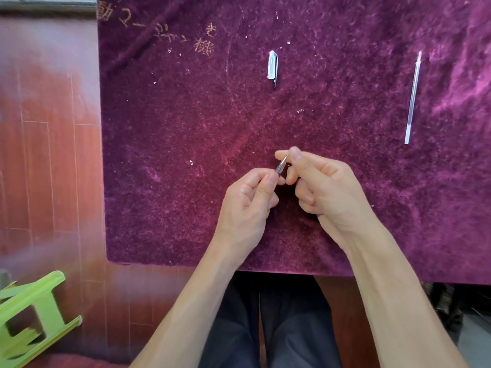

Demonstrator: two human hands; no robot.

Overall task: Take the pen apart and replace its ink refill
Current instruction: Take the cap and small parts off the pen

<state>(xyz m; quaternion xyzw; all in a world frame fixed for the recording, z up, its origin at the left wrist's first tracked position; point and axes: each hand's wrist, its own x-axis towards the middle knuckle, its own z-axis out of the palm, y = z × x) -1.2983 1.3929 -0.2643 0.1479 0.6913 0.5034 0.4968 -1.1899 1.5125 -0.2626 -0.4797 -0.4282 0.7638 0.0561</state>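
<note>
Both hands meet low in the middle of the purple cloth. My left hand (251, 197) pinches the pen (281, 166) just below its tip; most of the barrel is hidden inside that hand. My right hand (322, 181) has thumb and forefinger closed on the pen's pointed metal tip. The clear pen cap (272, 67) with a dark clip lies far up the cloth, apart from both hands. A thin clear ink refill (412, 98) lies at the right, point away from me.
The purple velvet cloth (186, 134) covers the table, with gold writing at its far left. A wooden floor lies to the left, a green plastic stool (34, 312) at the lower left, and my legs below the table edge.
</note>
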